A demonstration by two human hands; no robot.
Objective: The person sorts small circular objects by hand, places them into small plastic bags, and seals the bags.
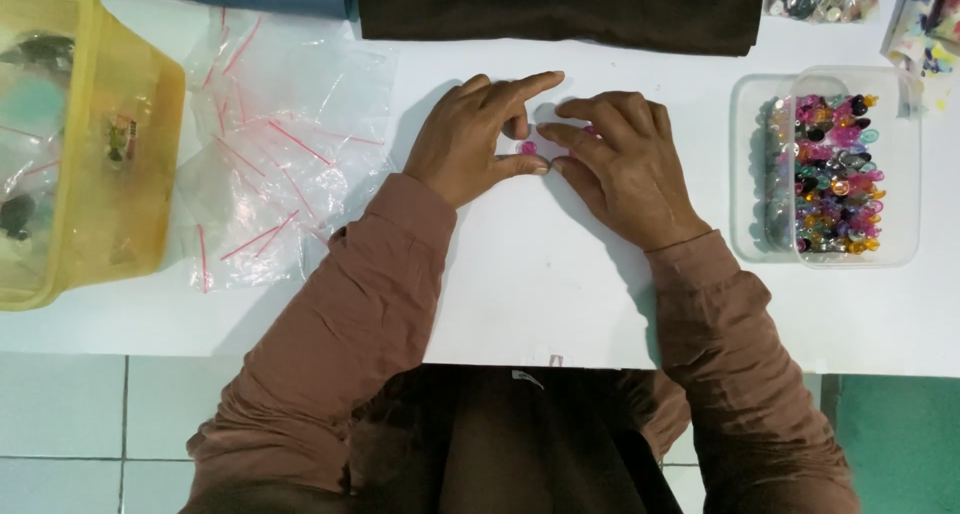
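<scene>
Beads are what we have between our hands: one small pink bead (pixel 528 148) lies on the white tabletop (pixel 540 284), framed by the thumb and forefinger of our left hand (pixel 470 144), and just beside it a second pink speck (pixel 588 131) shows under the fingers of our right hand (pixel 625 169). Whether more are hidden beneath the right fingers we cannot tell. Neither grip is clenched on anything; the left fingers curl loosely round the bead without lifting it, and the right fingertips press flat on the tabletop, touching or nearly touching the left thumb.

We judge such a bead to be very light, hard and glossy, so it should roll or skate away easily on the smooth surface. A pinch between thumb tip and forefinger tip, across its widest part, looks the surest hold; pressing from above would likely shoot it sideways.

Counting what else is about: one clear plastic tub (pixel 850 164) to the right, holding a heap of many-coloured beads too many to count, with what seems its one lid lying under or beside it; one pile of small clear zip bags (pixel 285 144) with red seals to the left, overlapping so that we cannot number them; one yellow bin (pixel 95 144) at the far left; one dark brown cloth (pixel 560 9) along the far edge.
</scene>
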